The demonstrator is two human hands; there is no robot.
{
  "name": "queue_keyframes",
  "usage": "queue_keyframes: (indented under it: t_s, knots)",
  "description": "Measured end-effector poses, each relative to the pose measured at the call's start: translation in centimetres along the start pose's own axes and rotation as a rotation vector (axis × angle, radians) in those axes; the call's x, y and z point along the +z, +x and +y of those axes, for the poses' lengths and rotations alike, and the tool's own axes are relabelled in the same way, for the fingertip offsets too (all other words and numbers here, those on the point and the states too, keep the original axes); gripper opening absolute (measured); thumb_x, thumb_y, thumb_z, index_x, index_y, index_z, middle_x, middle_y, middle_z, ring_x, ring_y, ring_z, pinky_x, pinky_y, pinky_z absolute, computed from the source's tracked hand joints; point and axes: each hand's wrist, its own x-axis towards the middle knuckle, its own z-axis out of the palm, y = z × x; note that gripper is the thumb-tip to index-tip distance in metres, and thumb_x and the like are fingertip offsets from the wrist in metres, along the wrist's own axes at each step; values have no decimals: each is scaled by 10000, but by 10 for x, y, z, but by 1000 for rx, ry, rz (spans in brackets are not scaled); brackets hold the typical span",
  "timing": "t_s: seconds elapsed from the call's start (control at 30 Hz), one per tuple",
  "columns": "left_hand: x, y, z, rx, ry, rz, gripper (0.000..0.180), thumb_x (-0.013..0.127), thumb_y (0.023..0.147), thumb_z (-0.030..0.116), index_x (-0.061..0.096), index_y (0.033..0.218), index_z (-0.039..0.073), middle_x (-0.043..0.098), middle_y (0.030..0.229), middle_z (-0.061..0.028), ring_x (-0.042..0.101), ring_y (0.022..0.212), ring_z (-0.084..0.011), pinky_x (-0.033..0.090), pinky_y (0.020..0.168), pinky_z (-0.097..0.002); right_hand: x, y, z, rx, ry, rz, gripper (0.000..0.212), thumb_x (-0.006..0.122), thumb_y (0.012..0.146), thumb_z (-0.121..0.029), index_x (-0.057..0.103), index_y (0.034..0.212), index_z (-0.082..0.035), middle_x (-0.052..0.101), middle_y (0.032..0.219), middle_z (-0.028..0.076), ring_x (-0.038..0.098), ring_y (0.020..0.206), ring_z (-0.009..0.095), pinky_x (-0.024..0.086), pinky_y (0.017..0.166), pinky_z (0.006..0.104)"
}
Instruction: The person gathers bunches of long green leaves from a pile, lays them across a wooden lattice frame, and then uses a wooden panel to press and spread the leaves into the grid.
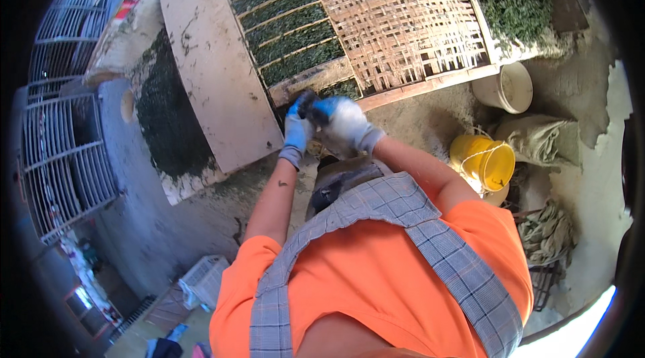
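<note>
My left hand [297,128], in a blue and white glove, is closed at the near end of a slatted tray [270,11]. Beside it, my right hand [344,120] in a similar glove has its fingers curled in toward the left one. Between the two hands is a small dark lump [306,102]; whether it is a held thing or the gloves' dark fingertips, I cannot make out. Dark green shredded leaves [291,41] fill the gaps between the tray's slats. A short wooden board [310,81] lies across the tray just beyond my hands.
A pale board [216,76] lies left of the tray, a woven bamboo panel [403,15] right of it. More green leaves are heaped at the left [168,113] and far right. A white bucket [514,88], yellow bucket [485,158] and sacks [537,140] stand at the right.
</note>
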Motion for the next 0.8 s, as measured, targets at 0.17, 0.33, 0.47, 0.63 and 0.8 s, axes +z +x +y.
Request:
queue_keyframes:
  t_s: [0.17,0.33,0.47,0.63,0.8]
  knots:
    - [-40,-14,29,327,248,425,305,550,890,-60,637,1173,14,680,1065,-64,614,971,-137,484,893,-277,-47,20,84,234,895,-34,374,667,898,-367,696,1089,-47,725,949,115,688,784,183,547,671,296]
    - [-90,-36,8,88,-506,839,251,507,868,-50,687,1031,13,649,1078,-82,586,899,-154,475,818,-267,-83,18,42,513,-39,-589,307,665,884,-331,706,948,-34,706,795,110,675,687,152,533,562,288]
    - [-52,-58,19,508,1188,659,325,552,839,86,671,1141,61,624,1210,-177,575,1124,-362,441,999,-417,-14,60,24,321,768,-356,447,686,901,-389,662,1133,-7,717,904,63,669,796,156,536,687,288]
    - [-68,-81,30,313,810,553,277,536,855,33,680,1090,51,676,1074,-186,637,1022,-350,487,918,-448,-61,54,-15,418,340,-485,371,610,930,-387,669,1086,-55,700,798,83,641,702,138,513,624,272]
    - [-56,-83,60,-181,931,284,319,513,918,317,667,1120,123,677,1074,-192,634,982,-414,506,845,-472,-7,58,4,216,83,-568,401,663,883,-406,698,1020,-30,711,822,105,647,728,189,507,653,331]
